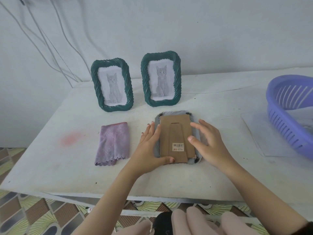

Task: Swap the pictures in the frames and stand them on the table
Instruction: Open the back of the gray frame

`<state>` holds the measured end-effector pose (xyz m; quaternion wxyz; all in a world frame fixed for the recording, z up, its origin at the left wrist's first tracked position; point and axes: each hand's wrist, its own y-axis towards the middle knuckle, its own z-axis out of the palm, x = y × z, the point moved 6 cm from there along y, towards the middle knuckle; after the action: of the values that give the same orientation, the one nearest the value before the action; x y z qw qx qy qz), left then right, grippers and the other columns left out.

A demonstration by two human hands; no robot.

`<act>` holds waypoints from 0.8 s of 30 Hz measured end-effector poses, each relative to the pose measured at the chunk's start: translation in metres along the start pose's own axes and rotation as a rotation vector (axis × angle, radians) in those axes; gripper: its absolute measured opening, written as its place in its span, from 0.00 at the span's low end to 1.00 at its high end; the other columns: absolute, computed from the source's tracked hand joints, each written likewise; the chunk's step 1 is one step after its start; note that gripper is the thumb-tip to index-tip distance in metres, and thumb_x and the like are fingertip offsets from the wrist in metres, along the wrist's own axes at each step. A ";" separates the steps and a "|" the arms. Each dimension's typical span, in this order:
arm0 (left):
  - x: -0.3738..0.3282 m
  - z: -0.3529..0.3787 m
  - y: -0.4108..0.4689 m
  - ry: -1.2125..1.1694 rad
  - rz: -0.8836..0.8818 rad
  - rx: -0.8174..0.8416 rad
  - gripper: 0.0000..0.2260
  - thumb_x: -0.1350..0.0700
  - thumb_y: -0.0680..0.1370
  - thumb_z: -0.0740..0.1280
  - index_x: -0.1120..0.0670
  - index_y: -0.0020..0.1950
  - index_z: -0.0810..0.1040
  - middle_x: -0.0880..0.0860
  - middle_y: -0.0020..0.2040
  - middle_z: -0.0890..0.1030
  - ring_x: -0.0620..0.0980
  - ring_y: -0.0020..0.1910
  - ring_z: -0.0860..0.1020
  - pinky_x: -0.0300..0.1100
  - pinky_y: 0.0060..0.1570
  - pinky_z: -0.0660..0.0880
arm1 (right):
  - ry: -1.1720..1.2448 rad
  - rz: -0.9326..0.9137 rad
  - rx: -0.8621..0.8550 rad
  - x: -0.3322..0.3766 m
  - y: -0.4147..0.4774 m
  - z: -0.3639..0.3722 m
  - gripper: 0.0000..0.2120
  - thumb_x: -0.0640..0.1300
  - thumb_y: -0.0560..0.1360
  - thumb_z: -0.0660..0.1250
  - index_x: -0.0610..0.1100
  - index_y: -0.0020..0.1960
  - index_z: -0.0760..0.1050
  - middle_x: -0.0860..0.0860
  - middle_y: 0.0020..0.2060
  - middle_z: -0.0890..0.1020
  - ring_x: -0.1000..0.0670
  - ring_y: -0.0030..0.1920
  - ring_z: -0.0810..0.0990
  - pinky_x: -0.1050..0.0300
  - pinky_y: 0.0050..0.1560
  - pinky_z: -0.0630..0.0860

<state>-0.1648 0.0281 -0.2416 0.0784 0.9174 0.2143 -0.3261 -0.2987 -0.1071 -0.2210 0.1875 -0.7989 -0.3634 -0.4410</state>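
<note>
A grey frame (176,114) lies face down near the middle of the white table (67,175). Its brown cardboard back (176,133), with a fold-out stand and a barcode sticker, faces up. My left hand (149,146) rests flat along the frame's left edge, its thumb pressing the cardboard's near corner. Over the frame's right side my right hand (208,143) hovers with fingers spread, and contact is unclear. Two dark green frames stand upright behind, the left one (112,84) and the right one (160,80), each showing a grey kitten picture.
A folded purple cloth (112,143) lies left of the face-down frame. A purple slotted plastic basket (291,114) sits at the right edge on a sheet of paper (257,133). Cables hang on the wall behind, and patterned floor tiles show below the table's front edge.
</note>
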 end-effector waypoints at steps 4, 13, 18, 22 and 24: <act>0.002 0.001 0.001 0.012 -0.040 0.023 0.50 0.41 0.67 0.72 0.52 0.76 0.42 0.49 0.76 0.38 0.42 0.72 0.34 0.41 0.71 0.37 | -0.108 0.092 -0.015 -0.006 0.005 0.004 0.25 0.50 0.76 0.63 0.48 0.71 0.63 0.49 0.75 0.56 0.51 0.75 0.48 0.51 0.73 0.48; 0.003 0.001 0.001 -0.017 -0.027 0.012 0.51 0.36 0.64 0.71 0.51 0.76 0.46 0.47 0.76 0.41 0.42 0.73 0.36 0.42 0.72 0.38 | 0.041 -0.033 -0.110 -0.003 0.005 -0.002 0.22 0.53 0.69 0.65 0.51 0.62 0.73 0.55 0.62 0.73 0.51 0.68 0.65 0.56 0.67 0.60; 0.002 0.000 -0.004 -0.056 -0.002 0.004 0.50 0.34 0.65 0.70 0.49 0.76 0.44 0.42 0.73 0.45 0.39 0.73 0.41 0.38 0.72 0.38 | 0.236 -0.023 -0.075 -0.004 0.005 0.000 0.20 0.41 0.72 0.68 0.53 0.61 0.71 0.53 0.45 0.81 0.54 0.52 0.78 0.59 0.57 0.71; 0.003 0.001 -0.003 -0.043 0.024 -0.011 0.50 0.31 0.64 0.68 0.50 0.76 0.47 0.41 0.73 0.48 0.37 0.73 0.44 0.35 0.71 0.38 | 0.318 -0.019 -0.170 -0.001 0.002 -0.004 0.22 0.35 0.74 0.65 0.56 0.61 0.69 0.52 0.37 0.80 0.58 0.40 0.78 0.71 0.45 0.71; 0.004 0.001 -0.003 -0.034 0.022 -0.024 0.48 0.33 0.64 0.70 0.50 0.76 0.52 0.40 0.72 0.51 0.36 0.72 0.44 0.34 0.71 0.38 | 0.366 -0.016 -0.285 -0.001 0.000 -0.014 0.21 0.33 0.74 0.61 0.57 0.58 0.71 0.52 0.41 0.80 0.56 0.40 0.78 0.69 0.44 0.73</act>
<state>-0.1637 0.0321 -0.2447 0.0966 0.9129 0.2070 -0.3383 -0.3068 -0.1166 -0.2145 0.1320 -0.7211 -0.2636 -0.6270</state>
